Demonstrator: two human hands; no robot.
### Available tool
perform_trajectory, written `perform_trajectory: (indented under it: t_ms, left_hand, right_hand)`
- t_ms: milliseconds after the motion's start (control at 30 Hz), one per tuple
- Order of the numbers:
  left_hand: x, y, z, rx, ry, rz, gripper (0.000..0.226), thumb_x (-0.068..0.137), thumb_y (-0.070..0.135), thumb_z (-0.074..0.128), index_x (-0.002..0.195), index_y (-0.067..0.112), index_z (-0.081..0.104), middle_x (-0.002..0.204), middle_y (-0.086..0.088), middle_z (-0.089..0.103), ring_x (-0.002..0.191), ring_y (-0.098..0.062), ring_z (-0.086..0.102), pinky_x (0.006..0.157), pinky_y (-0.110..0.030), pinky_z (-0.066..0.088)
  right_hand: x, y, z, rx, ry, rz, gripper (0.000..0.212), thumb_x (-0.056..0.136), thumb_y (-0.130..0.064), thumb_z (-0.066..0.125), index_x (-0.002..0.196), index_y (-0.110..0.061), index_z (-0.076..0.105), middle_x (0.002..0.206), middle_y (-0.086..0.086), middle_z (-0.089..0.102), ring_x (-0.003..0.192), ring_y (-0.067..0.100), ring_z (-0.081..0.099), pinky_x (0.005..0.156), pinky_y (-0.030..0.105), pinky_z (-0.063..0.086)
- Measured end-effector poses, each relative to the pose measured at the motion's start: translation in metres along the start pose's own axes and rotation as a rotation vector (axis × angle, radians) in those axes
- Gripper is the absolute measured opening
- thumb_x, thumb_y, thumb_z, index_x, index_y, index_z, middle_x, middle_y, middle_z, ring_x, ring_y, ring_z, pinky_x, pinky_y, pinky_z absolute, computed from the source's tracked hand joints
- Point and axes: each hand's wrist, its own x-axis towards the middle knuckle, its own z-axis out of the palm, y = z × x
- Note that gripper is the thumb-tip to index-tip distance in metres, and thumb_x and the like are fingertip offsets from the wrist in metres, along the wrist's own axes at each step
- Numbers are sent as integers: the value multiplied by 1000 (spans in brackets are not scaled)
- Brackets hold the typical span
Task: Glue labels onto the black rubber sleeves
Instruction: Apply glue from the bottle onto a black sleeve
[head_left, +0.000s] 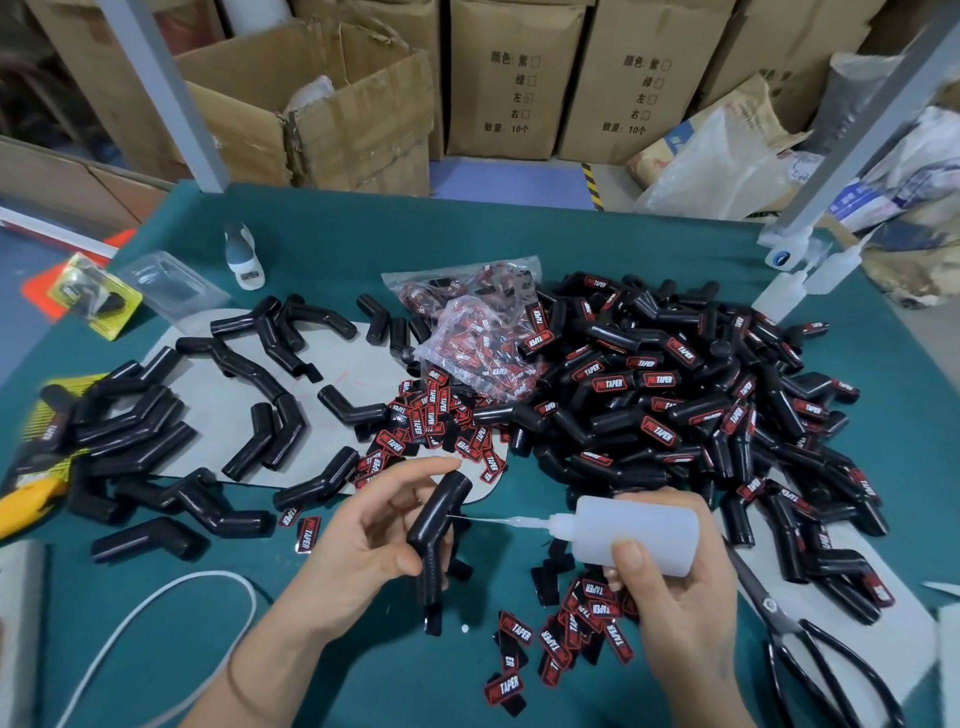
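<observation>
My left hand (363, 535) grips a bent black rubber sleeve (435, 525) above the green table (322, 244). My right hand (675, 597) holds a translucent white glue bottle (639, 532) on its side, its thin nozzle pointing left and touching the sleeve's upper arm. Loose red-and-black labels (571, 634) lie below the bottle, and more labels (431, 421) are scattered mid-table beside clear bags of labels (478, 332). A big pile of labelled sleeves (675, 395) fills the right side. Unlabelled sleeves (171, 447) lie on the left.
Black scissors (810, 649) lie at the lower right. A yellow utility knife (26, 504) sits at the left edge, a white cord (171, 597) curls at lower left. Spare glue bottles (789, 291) stand at the back right, a small bottle (244, 254) at back left. Cardboard boxes (514, 78) stand behind.
</observation>
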Motion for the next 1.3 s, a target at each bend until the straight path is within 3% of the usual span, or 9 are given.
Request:
perform_trajectory:
  t_ms: [367, 533, 867, 1067, 1200, 1300]
  left_hand:
    - [4, -4, -4, 18, 40, 2, 87, 59, 71, 90, 133, 29, 71, 93, -8, 67, 75, -20, 63, 62, -32, 57]
    - [23, -4, -10, -63, 41, 7, 87, 67, 64, 91, 140, 25, 66, 90, -10, 65, 71, -22, 63, 60, -33, 57]
    - [32, -16, -19, -65, -62, -25, 88, 70, 61, 89, 143, 19, 63, 91, -9, 65, 68, -24, 62, 60, -34, 57]
    - [26, -15, -18, -61, -93, -27, 86, 71, 61, 88, 142, 20, 63, 91, -6, 65, 67, -22, 62, 58, -32, 57]
    - [24, -11, -17, -67, -89, -23, 88, 69, 63, 89, 141, 20, 64, 88, -6, 64, 66, -20, 61, 58, -31, 56]
    - [21, -11, -15, -75, -102, -13, 89, 69, 62, 89, 141, 17, 64, 89, -7, 64, 64, -21, 60, 56, -32, 56]
  right_hand:
    - [9, -1, 4, 28, -32, 13, 21, 82, -42, 72, 101, -34, 69, 96, 1, 71, 68, 14, 65, 59, 24, 55]
    - [44, -7, 9, 49, -84, 51, 42, 87, -59, 76, 110, -25, 66, 96, 2, 71, 70, 14, 64, 62, 24, 54]
    - [44, 10, 6, 33, -97, 76, 49, 86, -66, 73, 111, -25, 62, 83, 1, 63, 62, 13, 54, 57, 22, 47]
    - [36, 4, 5, -28, -56, 75, 51, 80, -75, 70, 107, -32, 62, 95, -4, 68, 82, 14, 66, 65, 24, 54]
    - [34, 1, 7, -38, -71, 75, 43, 82, -69, 70, 105, -34, 63, 94, -4, 68, 82, 11, 66, 65, 23, 53]
    - [31, 0, 7, -40, -70, 78, 40, 82, -68, 70, 105, -36, 63, 97, -3, 69, 87, 18, 69, 68, 35, 60]
